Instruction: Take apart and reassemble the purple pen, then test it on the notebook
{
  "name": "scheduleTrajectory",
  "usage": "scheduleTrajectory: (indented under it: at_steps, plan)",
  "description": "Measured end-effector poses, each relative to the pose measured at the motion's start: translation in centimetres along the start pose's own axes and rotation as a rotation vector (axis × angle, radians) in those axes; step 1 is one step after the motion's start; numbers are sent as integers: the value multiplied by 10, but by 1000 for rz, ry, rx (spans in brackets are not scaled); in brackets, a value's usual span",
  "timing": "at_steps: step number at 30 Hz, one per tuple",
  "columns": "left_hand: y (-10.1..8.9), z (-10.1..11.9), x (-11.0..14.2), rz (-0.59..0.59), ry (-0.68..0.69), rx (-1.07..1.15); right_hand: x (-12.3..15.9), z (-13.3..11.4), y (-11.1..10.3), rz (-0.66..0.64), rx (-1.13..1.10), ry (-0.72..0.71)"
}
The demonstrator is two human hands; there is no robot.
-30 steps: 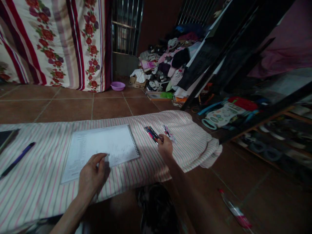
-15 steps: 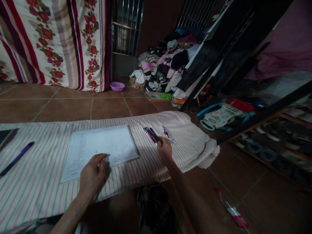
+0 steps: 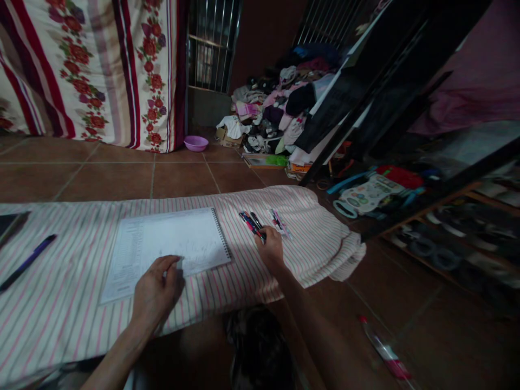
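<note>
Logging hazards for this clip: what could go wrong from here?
The right hand is at a bunch of loose pens lying close together, so it might nudge a neighbour or take more than one. The pens lie on a striped cloth with folds and wrinkles, which could shift or tip them. The left hand rests at the spiral notebook near its lower edge, and might drag it askew if it moves.

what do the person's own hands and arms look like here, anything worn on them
The left hand and right hand are bare, without gloves. No sleeve, watch or bracelet shows on the left forearm or right forearm, though the latter fades into shadow. Rings: too dim to tell.
</note>
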State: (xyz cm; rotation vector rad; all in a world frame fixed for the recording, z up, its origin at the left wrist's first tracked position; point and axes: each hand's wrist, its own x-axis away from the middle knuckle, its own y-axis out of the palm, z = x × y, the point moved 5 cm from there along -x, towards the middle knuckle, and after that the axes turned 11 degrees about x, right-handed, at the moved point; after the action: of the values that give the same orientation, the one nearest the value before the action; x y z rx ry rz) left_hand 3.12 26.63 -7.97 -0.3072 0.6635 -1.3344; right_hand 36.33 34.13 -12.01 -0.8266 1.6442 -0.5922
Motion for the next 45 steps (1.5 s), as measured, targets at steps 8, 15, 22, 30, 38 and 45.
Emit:
scheduleTrajectory:
  at_steps: [8, 15, 22, 30, 38, 45]
  plan:
    - [-1, 0, 1, -19, -27, -2, 2, -3, -2, 38, 65, 12]
    - [-4, -1, 1, -17, -25, 2, 7, 1, -12, 25, 165, 81]
    - [-3, 0, 2, -25, -5, 0, 10, 7, -14, 52, 88, 91]
    - [-1, 1, 3, -48, -4, -22, 8, 13, -13, 30, 48, 109]
    - [0, 0, 4, -46, 9, -13, 7, 5, -10, -58, 15, 35]
    - [0, 0, 3, -44, 11, -18, 5, 4, -10, -94, 11, 2]
